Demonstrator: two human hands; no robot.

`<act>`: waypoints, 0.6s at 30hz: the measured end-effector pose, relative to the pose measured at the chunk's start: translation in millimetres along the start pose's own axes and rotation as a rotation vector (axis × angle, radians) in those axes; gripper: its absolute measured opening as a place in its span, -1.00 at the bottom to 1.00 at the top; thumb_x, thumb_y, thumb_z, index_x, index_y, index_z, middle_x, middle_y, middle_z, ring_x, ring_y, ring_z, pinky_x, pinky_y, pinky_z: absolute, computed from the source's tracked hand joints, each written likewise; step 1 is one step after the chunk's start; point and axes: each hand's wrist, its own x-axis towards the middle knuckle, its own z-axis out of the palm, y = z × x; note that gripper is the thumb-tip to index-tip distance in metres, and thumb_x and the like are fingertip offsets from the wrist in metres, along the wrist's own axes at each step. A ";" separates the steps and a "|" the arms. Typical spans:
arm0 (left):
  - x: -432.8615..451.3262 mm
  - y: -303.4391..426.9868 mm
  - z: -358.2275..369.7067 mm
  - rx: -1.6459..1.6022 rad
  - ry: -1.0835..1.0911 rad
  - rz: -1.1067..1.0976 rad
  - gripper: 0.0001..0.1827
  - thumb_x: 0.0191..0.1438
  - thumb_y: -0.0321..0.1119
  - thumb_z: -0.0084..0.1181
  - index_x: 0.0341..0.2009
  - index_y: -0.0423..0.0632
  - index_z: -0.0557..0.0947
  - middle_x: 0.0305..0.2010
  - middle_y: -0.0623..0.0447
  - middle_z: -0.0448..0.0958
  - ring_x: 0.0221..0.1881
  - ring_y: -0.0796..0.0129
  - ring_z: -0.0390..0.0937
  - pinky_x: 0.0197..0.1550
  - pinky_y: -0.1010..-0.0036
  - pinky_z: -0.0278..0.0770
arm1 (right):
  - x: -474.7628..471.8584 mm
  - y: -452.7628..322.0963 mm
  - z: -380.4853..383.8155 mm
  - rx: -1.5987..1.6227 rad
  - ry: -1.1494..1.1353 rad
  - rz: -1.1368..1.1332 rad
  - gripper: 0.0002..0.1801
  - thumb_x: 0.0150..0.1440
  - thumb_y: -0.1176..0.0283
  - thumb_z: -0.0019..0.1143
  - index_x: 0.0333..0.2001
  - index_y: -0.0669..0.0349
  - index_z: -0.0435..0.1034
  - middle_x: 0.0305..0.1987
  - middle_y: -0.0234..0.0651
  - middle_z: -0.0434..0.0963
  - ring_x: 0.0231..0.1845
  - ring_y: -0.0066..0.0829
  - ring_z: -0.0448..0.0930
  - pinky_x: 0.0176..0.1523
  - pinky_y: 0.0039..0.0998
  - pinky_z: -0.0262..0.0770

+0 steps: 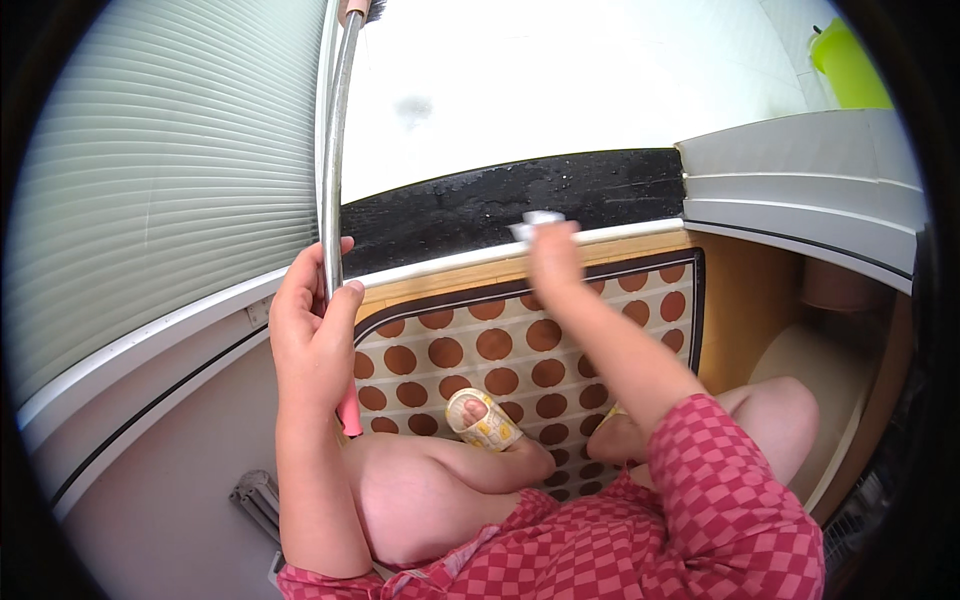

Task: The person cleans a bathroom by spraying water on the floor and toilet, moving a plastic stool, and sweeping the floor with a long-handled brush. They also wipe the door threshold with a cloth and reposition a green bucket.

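Observation:
My left hand [315, 337] is closed around a thin metal pole [337, 135] held nearly upright. At its lower end a pink grip [349, 411] shows below my hand, and a brush head [373, 10] with dark bristles is partly cut off at the top of the view. My right hand [556, 259], blurred, grips a crumpled white cloth or tissue [538, 223]. That wad is at the near edge of a black, wet-looking door sill [450, 199], just above its white edging strip [442, 264]. Whether it touches the sill cannot be told.
A ribbed translucent panel [172, 150] rises on the left, and a grey panel [802, 165] borders the sill's right end. Beyond the bright white floor [540, 82] stands a lime-green bucket [855, 67]. Slippers [499, 433] rest on a brown-dotted mat [550, 335].

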 end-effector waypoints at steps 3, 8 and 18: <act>-0.4 8.0 3.7 -0.020 -0.012 0.006 -0.67 0.01 -0.52 -0.02 -0.06 -0.23 0.47 -0.41 0.21 0.33 -0.46 0.66 0.17 -0.41 0.69 0.19 | -38.0 -1.1 99.3 -0.560 -0.268 -1.025 -0.66 0.16 0.21 -0.20 -0.25 0.30 0.35 -0.22 0.00 0.45 -0.18 -0.07 0.50 -0.11 -0.15 0.44; -17.1 4.8 -6.8 0.058 0.021 -0.027 -0.64 -0.02 -0.54 -0.02 -0.06 -0.22 0.47 -0.40 0.18 0.41 -0.47 0.64 0.25 -0.41 0.69 0.22 | -91.8 -41.9 215.5 -0.538 -0.463 -1.215 -0.79 0.01 0.40 -0.09 -0.41 0.18 0.51 -0.15 -0.30 0.43 -0.03 -0.27 0.40 -0.04 -0.31 0.40; -9.5 -12.0 -19.6 0.021 -0.011 -0.089 -0.66 -0.04 -0.54 -0.04 -0.09 -0.20 0.49 -0.56 0.21 0.32 -0.63 0.66 0.19 -0.58 0.67 0.16 | 44.3 22.0 -32.8 -0.868 -0.345 -1.429 -0.68 0.08 0.49 -0.11 -0.05 0.13 0.39 -0.15 -0.27 0.43 -0.03 -0.24 0.41 0.11 -0.29 0.32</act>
